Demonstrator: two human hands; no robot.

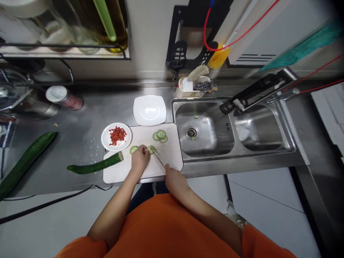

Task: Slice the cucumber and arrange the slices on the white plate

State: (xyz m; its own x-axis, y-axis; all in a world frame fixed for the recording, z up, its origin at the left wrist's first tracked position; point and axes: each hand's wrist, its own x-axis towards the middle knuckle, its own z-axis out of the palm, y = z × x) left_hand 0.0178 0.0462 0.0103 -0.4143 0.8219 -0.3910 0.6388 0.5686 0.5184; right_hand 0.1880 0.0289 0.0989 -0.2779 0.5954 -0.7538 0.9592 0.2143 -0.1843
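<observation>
I record a white cutting board (166, 157) with pale green, darker-rimmed cucumber slices (161, 134), and a dark green cucumber (94, 167) showing a pale cut end. I find the small plate (104, 138) white under red pieces (117, 135), and the square plate (149, 110) plain white. I note a silver-grey tabletop (88, 125), a silver-grey sink (212, 134), and an orange shirt (166, 229).

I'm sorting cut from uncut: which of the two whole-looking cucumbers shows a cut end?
The smaller cucumber, its pale cut end over the white board. The larger cucumber, farther left, shows no cut end.
</observation>
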